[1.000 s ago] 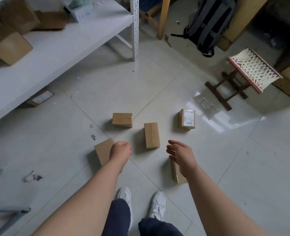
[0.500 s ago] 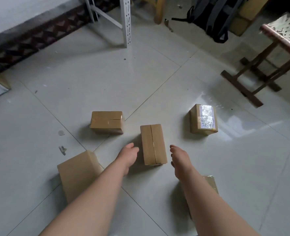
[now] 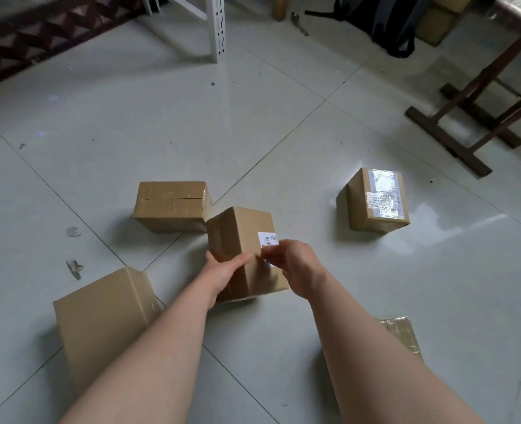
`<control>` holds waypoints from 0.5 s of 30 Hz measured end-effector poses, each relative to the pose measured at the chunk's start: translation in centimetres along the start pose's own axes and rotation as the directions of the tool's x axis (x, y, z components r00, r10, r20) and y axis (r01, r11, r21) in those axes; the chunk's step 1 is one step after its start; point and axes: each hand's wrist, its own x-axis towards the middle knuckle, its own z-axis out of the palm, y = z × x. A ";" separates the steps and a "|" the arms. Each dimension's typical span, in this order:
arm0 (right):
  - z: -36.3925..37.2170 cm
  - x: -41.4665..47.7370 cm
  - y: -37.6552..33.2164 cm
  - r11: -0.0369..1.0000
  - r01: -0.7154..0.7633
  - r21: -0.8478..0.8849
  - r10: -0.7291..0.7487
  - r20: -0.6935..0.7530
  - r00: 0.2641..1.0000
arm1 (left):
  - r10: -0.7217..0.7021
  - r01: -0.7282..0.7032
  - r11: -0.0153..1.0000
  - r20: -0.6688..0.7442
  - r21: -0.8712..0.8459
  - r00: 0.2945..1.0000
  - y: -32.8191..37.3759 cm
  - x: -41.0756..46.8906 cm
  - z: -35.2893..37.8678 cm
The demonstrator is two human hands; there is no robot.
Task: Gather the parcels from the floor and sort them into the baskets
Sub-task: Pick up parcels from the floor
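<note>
Several brown cardboard parcels lie on the grey tiled floor. The middle parcel [image 3: 241, 237] is tipped up with a white label showing on its right face. My left hand [image 3: 222, 272] grips its left near side, thumb across the front. My right hand [image 3: 293, 266] holds its right side, fingers over the label. Another parcel [image 3: 172, 206] lies just behind it to the left. A parcel with a shiny taped label [image 3: 372, 201] sits to the right. A larger parcel [image 3: 103, 319] is under my left forearm, and a taped one [image 3: 401, 333] peeks out beside my right forearm. No basket is in view.
A white shelf leg [image 3: 218, 29] stands at the back. A dark wooden stool frame [image 3: 467, 117] is at the right, with a black backpack [image 3: 388, 22] behind it. A patterned rug [image 3: 38, 38] lies at the back left.
My view dropped closer to the floor. Both hands closed in on the middle parcel and took hold of it, and it has tipped up from lying flat.
</note>
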 end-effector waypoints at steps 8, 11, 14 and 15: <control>-0.9 1.0 1.2 0.981 -0.032 -0.191 0.016 -0.089 0.996 | -0.009 0.011 0.998 0.019 -0.064 1.000 -0.1 -0.4 -1.8; -0.6 0.2 0.9 0.976 -0.022 -0.216 0.018 -0.020 1.000 | 0.002 0.000 0.998 0.032 -0.065 0.999 -0.2 -0.7 -2.1; -1.3 -0.3 0.3 0.975 -0.015 -0.223 0.021 0.026 0.999 | 0.037 -0.033 0.996 0.042 -0.078 0.998 0.0 -0.7 -1.9; -1.6 -0.3 0.2 0.972 -0.008 -0.236 0.018 0.041 0.999 | 0.045 -0.042 0.996 0.042 -0.079 0.998 0.2 -0.7 -1.6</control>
